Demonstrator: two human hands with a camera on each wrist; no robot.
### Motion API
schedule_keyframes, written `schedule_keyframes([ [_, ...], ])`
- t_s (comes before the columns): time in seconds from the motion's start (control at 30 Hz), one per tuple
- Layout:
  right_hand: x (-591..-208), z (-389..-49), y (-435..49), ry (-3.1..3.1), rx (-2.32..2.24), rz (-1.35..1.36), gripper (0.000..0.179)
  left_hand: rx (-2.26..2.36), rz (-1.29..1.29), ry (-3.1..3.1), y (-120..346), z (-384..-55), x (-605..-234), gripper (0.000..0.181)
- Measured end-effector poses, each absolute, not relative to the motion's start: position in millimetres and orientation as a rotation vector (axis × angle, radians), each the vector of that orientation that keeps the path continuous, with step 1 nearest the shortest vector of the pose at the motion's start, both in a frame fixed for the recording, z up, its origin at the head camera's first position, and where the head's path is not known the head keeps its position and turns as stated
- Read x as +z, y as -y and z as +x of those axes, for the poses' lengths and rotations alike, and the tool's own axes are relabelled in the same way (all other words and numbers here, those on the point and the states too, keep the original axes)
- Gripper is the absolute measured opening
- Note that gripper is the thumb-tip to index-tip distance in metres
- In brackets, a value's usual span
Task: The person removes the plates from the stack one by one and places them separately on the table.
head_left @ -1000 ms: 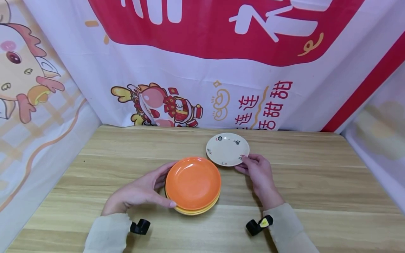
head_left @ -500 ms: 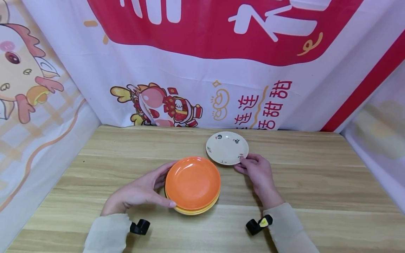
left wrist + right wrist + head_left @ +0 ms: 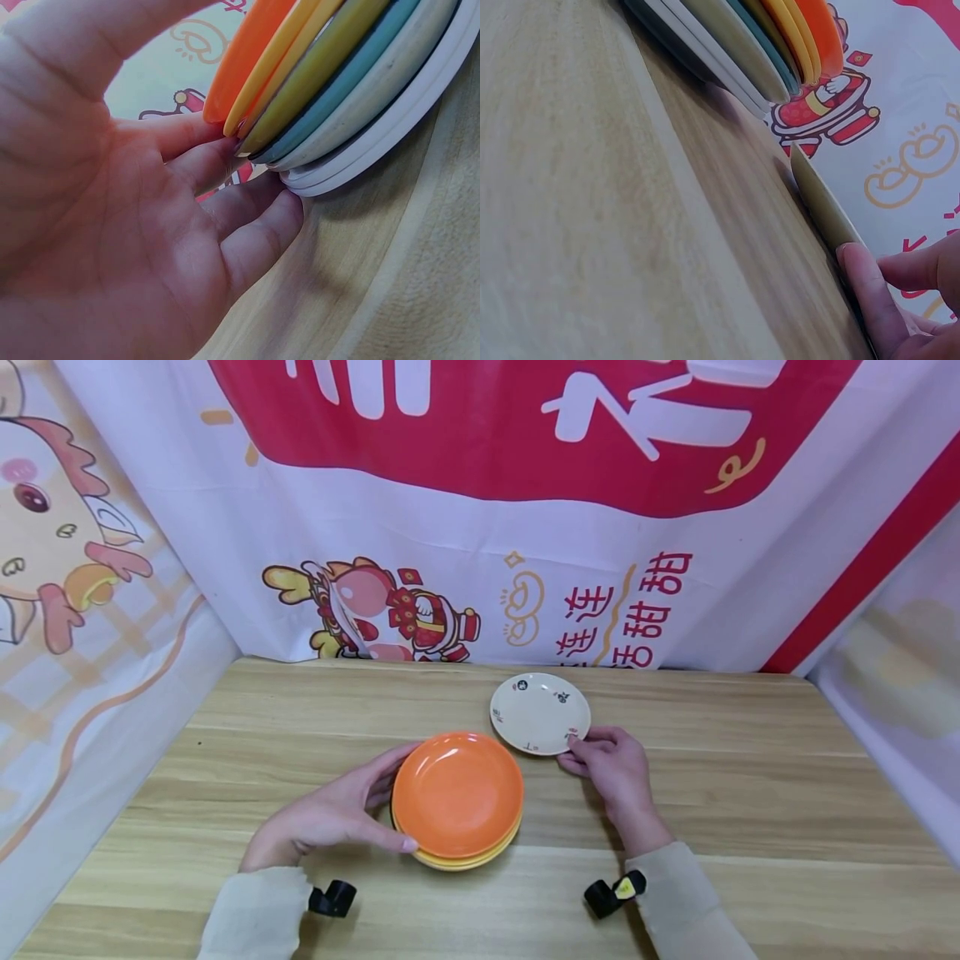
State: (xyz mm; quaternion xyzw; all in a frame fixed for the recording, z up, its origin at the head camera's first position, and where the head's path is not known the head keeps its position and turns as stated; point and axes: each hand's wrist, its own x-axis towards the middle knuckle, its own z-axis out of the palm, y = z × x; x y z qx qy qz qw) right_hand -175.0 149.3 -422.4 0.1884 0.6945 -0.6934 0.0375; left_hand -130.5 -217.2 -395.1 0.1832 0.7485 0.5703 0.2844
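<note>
Left of centre in the head view stands a stack of plates [image 3: 459,795], with an orange plate on top. In the left wrist view, yellow, olive, teal, cream and white rims [image 3: 375,161] show below it. My left hand [image 3: 341,806] holds the stack's left side, its thumb at the near rim and its fingertips against the lower edges. Behind the stack and to its right is a small cream plate [image 3: 538,710] with dark printed marks. My right hand [image 3: 611,770] pinches its near right rim, thumb above and fingers below.
A wood-grain table [image 3: 750,777] carries the plates. Behind it hangs a white and red printed cloth [image 3: 480,527] that meets the table's back edge. More printed cloth [image 3: 90,693] borders the left side. A dark plate [image 3: 667,45] shows at the stack's bottom.
The cream plate and my right hand shift very slightly, with the plate still pinched at its rim. My left hand and the stack stay in place.
</note>
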Motion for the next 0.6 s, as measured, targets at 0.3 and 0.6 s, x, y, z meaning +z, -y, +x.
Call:
schedule_keyframes([
  [0.3,-422.3,-174.4,-150.6,-2.144,-2.115,0.581,0.045,1.52,0.486,-2.004,217.5,-130.8,-395.3,0.109],
  [0.6,-422.0,-173.9,-150.0,-2.133,-2.131,0.57,0.046,1.519,0.472,-2.0,217.7,-130.7,-394.6,0.108],
])
